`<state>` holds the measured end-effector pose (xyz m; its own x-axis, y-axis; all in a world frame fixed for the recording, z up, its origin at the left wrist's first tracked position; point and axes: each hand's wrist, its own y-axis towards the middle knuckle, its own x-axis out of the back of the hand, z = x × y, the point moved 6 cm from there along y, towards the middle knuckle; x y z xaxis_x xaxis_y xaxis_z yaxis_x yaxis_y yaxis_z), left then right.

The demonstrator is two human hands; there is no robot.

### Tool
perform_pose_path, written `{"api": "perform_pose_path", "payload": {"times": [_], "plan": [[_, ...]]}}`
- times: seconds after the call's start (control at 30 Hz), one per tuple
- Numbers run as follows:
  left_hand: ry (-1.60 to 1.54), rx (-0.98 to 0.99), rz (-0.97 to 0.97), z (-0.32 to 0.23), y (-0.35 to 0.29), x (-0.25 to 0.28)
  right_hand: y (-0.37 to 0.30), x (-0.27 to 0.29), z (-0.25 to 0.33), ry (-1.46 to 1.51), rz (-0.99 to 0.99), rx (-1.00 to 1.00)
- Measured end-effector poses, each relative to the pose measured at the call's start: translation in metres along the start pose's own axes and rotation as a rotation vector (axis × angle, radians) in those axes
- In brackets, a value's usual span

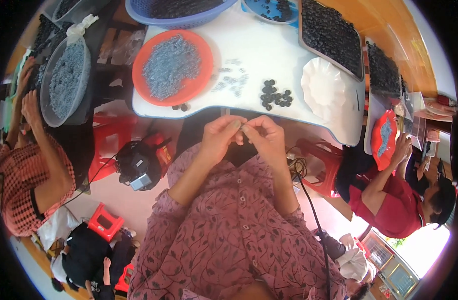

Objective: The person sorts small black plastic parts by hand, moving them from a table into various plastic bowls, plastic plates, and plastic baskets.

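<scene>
My left hand (221,136) and my right hand (265,137) meet just off the table's near edge, fingertips pinched together. Whatever sits between the fingers is too small and covered to name. Beyond them on the white table (269,50) lies a cluster of small black round pieces (275,96). Left of that cluster are scattered small translucent pieces (232,77). An orange-red plate (205,50) heaped with tiny grey-blue pieces (170,67) stands at the left. On the right is a white scalloped dish (324,87).
At the back stand a blue-purple basket (139,12), a blue dish (274,19) and a tray (334,61) of black pieces. People work on my left (34,185) and right (389,210). Red stools (106,145) and a hanging cable (314,212) are beside me.
</scene>
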<state>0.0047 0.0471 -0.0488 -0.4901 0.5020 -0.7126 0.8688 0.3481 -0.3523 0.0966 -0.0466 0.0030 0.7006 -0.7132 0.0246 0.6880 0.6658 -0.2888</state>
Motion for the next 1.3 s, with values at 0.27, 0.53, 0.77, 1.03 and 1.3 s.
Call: {"api": "perform_pose_path", "payload": {"times": [0.27, 0.53, 0.77, 1.03, 1.3], "plan": [[0.023, -0.021, 0.015, 0.001, -0.001, 0.000, 0.000, -0.002, 0.007, -0.054, -0.018, 0.102], [0.118, -0.028, -0.031, -0.001, 0.000, 0.000, 0.012, 0.032, 0.017, -0.295, -0.261, 0.196], [0.124, -0.024, 0.015, 0.004, 0.000, -0.003, 0.036, 0.048, 0.041, -0.838, -0.518, 0.503], [-0.256, 0.032, 0.125, -0.001, 0.000, -0.011, 0.049, 0.047, 0.041, -0.986, -0.517, 0.461], [-0.308, 0.030, 0.148, -0.009, -0.004, -0.014, 0.048, 0.053, 0.036, -1.040, -0.555, 0.448]]}}
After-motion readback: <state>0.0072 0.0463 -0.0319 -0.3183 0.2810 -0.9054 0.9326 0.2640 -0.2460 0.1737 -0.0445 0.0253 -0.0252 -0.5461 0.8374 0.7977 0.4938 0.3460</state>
